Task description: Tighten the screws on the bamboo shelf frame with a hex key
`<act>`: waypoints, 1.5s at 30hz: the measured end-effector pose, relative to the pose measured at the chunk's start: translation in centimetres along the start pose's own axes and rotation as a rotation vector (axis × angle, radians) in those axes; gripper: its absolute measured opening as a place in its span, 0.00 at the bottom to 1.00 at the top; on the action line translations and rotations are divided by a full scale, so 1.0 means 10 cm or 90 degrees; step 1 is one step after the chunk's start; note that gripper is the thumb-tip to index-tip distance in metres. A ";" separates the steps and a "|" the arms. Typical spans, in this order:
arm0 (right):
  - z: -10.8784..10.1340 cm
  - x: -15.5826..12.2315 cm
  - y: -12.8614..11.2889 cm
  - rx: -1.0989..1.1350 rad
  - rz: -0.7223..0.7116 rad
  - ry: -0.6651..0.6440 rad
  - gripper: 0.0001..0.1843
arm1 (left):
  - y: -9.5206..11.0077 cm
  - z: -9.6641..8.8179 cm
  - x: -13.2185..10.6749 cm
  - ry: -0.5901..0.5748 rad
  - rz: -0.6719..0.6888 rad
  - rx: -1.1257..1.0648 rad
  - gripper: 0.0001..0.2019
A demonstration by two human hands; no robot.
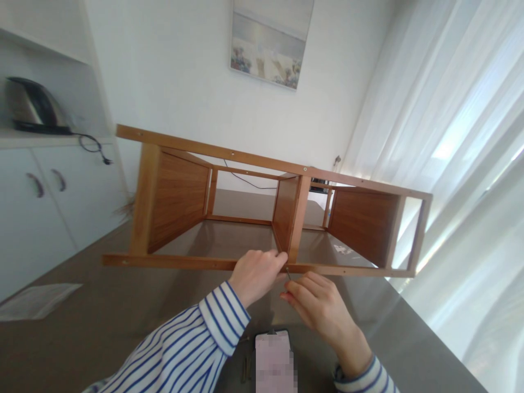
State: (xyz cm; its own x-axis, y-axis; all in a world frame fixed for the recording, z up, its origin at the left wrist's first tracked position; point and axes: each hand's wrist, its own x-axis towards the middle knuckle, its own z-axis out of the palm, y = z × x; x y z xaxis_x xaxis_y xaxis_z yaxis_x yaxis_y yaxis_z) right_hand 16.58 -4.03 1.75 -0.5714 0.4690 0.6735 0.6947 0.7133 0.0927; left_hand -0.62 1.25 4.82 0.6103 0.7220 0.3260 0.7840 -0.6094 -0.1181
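Note:
A wooden shelf frame (pixel 172 262) lies on its side on the table, with slatted panels between its rails. My left hand (pixel 257 275) is closed around the near lower rail, where an upright crosspiece (pixel 300 221) meets it. Just to the right, my right hand (pixel 321 305) pinches a thin metal rod (pixel 289 274), whose tip is at the rail by that joint. Whether the rod is a bolt or a hex key I cannot tell. Below my hands lie a phone (pixel 273 363) and a few slim metal pieces (pixel 246 369), possibly bolts.
The grey-brown table (pixel 184 305) carries a clear plastic bag (pixel 39 301) at the left and a small pale packet (pixel 343 249) behind the frame. An electric kettle (pixel 36 106) stands on a counter at the left. Sheer curtains (pixel 462 164) hang at the right.

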 end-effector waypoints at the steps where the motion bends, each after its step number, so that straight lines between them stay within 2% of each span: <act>1: 0.01 0.00 0.00 0.012 0.006 0.004 0.04 | 0.00 0.00 0.00 -0.001 -0.001 0.000 0.09; 7: 0.04 -0.01 -0.05 0.083 0.044 0.014 0.06 | 0.00 0.01 0.00 -0.007 -0.003 0.000 0.09; 18: 0.08 0.01 -0.11 0.093 0.074 0.073 0.04 | 0.02 -0.05 0.00 -0.038 -0.013 -0.017 0.08; 25: 0.10 -0.03 -0.12 0.094 0.090 0.058 0.03 | 0.02 -0.04 0.00 -0.031 -0.009 -0.007 0.08; 33: 0.08 -0.02 -0.11 0.087 0.073 0.088 0.04 | 0.02 -0.03 0.00 -0.027 -0.008 -0.009 0.08; 45: 0.09 0.00 -0.07 0.004 0.019 0.045 0.06 | 0.03 -0.03 0.00 -0.037 -0.015 -0.023 0.07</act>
State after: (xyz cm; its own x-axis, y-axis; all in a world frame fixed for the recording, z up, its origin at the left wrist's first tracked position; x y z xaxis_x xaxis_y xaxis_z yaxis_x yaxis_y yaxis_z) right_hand 15.72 -4.02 1.02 -0.5183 0.4517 0.7262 0.7080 0.7029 0.0681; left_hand -0.46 0.94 5.08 0.5983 0.7536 0.2724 0.7941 -0.6030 -0.0761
